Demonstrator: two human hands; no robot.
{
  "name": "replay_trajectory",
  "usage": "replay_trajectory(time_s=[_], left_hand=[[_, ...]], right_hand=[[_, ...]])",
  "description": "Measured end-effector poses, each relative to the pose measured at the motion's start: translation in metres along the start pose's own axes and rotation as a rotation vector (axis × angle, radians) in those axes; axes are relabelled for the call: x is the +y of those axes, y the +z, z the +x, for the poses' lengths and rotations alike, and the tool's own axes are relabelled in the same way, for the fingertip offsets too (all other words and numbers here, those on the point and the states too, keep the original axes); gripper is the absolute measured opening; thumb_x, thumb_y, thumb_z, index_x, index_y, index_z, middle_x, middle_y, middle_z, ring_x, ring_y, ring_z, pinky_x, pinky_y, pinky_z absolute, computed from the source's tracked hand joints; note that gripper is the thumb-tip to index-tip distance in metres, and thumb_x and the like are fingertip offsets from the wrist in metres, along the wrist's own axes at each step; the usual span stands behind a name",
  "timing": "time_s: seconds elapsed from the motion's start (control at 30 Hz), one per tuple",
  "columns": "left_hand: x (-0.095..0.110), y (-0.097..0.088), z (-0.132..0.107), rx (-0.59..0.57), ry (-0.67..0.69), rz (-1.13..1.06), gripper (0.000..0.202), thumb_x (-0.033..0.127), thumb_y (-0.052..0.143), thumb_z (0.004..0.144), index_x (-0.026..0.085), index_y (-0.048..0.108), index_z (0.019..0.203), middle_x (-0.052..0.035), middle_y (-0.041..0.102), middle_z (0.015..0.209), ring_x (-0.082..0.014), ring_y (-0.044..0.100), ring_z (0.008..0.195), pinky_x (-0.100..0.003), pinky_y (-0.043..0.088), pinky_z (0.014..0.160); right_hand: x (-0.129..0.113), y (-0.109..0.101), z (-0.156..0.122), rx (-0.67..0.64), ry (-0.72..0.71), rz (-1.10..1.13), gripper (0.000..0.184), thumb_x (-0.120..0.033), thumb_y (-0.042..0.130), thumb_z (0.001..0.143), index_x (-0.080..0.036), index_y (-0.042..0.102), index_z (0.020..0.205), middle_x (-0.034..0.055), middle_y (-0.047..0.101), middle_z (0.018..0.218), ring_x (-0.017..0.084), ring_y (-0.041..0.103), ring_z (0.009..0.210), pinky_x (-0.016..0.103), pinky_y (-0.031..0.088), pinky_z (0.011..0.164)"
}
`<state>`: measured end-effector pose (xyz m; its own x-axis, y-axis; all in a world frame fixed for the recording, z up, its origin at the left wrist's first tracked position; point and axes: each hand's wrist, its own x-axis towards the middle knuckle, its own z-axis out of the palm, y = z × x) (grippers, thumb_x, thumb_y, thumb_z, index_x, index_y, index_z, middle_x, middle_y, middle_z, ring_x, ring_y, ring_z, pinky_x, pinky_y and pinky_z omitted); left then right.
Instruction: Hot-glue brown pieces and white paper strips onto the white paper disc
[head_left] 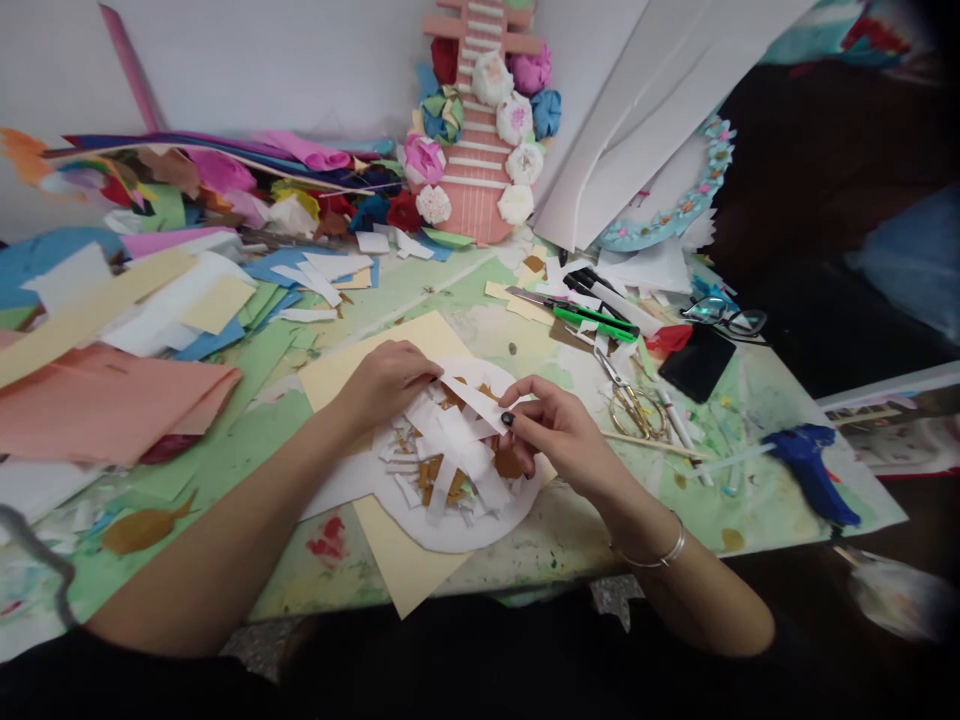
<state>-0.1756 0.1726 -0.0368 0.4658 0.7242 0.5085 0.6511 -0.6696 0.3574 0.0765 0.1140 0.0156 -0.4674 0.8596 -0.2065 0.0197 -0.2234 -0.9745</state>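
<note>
A white paper strip (474, 402) is stretched between my two hands above a round white paper piece (427, 535). My left hand (391, 378) pinches its upper left end. My right hand (551, 430), with a bracelet on the wrist, grips the other end between thumb and fingers. White scraps (450, 440) lie crossed and layered over brown pieces in the middle of the round piece. Beneath it is a cream sheet (409, 570), turned at an angle on the table.
Coloured paper is heaped on the left, with a folded salmon sheet (112, 405). A pink flower-decked guitar shape (480, 190) stands behind. On the right are a green cutter (596, 322), gold-handled scissors (636, 410), glasses (724, 315), a black phone (697, 362) and a blue glue gun (814, 470).
</note>
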Motion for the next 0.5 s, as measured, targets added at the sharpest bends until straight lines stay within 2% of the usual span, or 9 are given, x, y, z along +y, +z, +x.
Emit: replay_trajectory(time_s=[0.1,0.2,0.27,0.33,0.4,0.5], left_hand=[[0.001,0.000,0.002,-0.011,-0.059,-0.052,0.020,0.021,0.056,0.083,0.020,0.076,0.086,-0.0073,0.075,0.081,-0.0194,0.067,0.077,-0.031,0.050,0.073],[0.002,-0.001,0.003,-0.029,-0.155,-0.110,0.020,0.024,0.058,0.080,0.019,0.076,0.086,-0.0075,0.075,0.083,-0.0200,0.068,0.078,-0.032,0.052,0.074],[0.003,-0.001,0.003,-0.029,-0.277,-0.182,0.021,0.027,0.060,0.077,0.018,0.076,0.087,-0.0076,0.075,0.084,-0.0206,0.069,0.079,-0.032,0.053,0.075],[0.005,-0.001,0.002,-0.036,-0.433,-0.309,0.022,0.029,0.063,0.074,0.016,0.075,0.087,-0.0084,0.075,0.086,-0.0211,0.070,0.078,-0.032,0.055,0.074],[0.006,-0.002,0.000,-0.048,-0.576,-0.455,0.026,0.030,0.066,0.071,0.015,0.074,0.089,-0.0095,0.076,0.086,-0.0221,0.071,0.078,-0.031,0.056,0.072],[0.008,-0.002,-0.001,-0.030,-0.708,-0.588,0.029,0.028,0.070,0.066,0.014,0.074,0.090,-0.0100,0.076,0.083,-0.0239,0.072,0.080,-0.029,0.057,0.068]], right_hand=[[-0.011,0.003,0.008,0.018,-0.084,0.044,0.017,-0.027,0.060,0.079,-0.020,0.050,0.091,-0.0018,0.067,0.070,0.007,0.052,0.039,0.021,0.041,0.040],[-0.027,0.003,0.015,0.093,-0.208,0.030,0.025,-0.020,0.060,0.077,-0.021,0.055,0.102,0.0046,0.069,0.104,0.005,0.056,0.047,0.025,0.050,0.049],[-0.037,-0.001,0.012,0.152,-0.257,-0.030,0.036,-0.019,0.060,0.078,-0.023,0.054,0.113,0.0061,0.065,0.118,0.006,0.058,0.052,0.027,0.054,0.056],[-0.041,-0.010,0.001,0.250,-0.315,-0.119,0.037,-0.021,0.059,0.081,-0.025,0.054,0.117,0.0064,0.065,0.118,0.008,0.059,0.055,0.029,0.055,0.059],[-0.036,-0.027,-0.019,0.447,-0.413,-0.238,0.029,-0.023,0.059,0.082,-0.023,0.059,0.111,0.0070,0.066,0.115,0.010,0.060,0.058,0.030,0.055,0.061],[-0.014,-0.069,-0.060,0.962,-0.549,-0.481,0.026,-0.024,0.061,0.079,-0.022,0.063,0.105,0.0086,0.068,0.108,0.018,0.066,0.069,0.036,0.056,0.068]])
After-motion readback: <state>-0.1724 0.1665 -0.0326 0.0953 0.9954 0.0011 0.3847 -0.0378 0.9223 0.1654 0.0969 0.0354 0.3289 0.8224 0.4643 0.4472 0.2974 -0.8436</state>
